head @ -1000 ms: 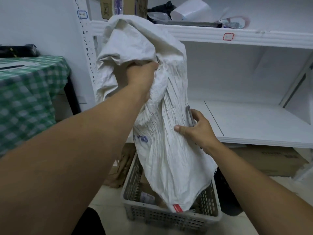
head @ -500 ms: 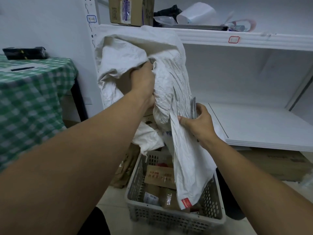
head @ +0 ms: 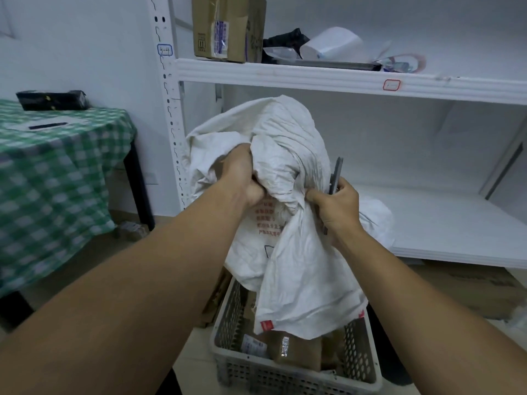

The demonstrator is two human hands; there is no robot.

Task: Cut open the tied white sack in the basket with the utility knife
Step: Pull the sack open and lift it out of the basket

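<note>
The crumpled white sack (head: 291,155) hangs limp above the grey perforated basket (head: 296,372), its lower end draped over the basket's inside. My left hand (head: 242,175) grips a bunch of the sack's fabric near its upper part. My right hand (head: 336,209) holds the grey utility knife (head: 336,175), which points upward, and its fingertips also pinch a fold of the sack. Brown parcels (head: 293,349) lie in the basket below the sack.
A white metal shelf unit (head: 313,76) stands behind, with a cardboard box (head: 228,27) and clutter on its upper board. A table with a green checked cloth (head: 57,172) is at the left. Flattened cardboard (head: 470,286) lies under the lower shelf.
Both hands have come down and closer together, bunching the sack lower. More parcels show in the basket. The camera has tilted so the shelf sits higher in view.
</note>
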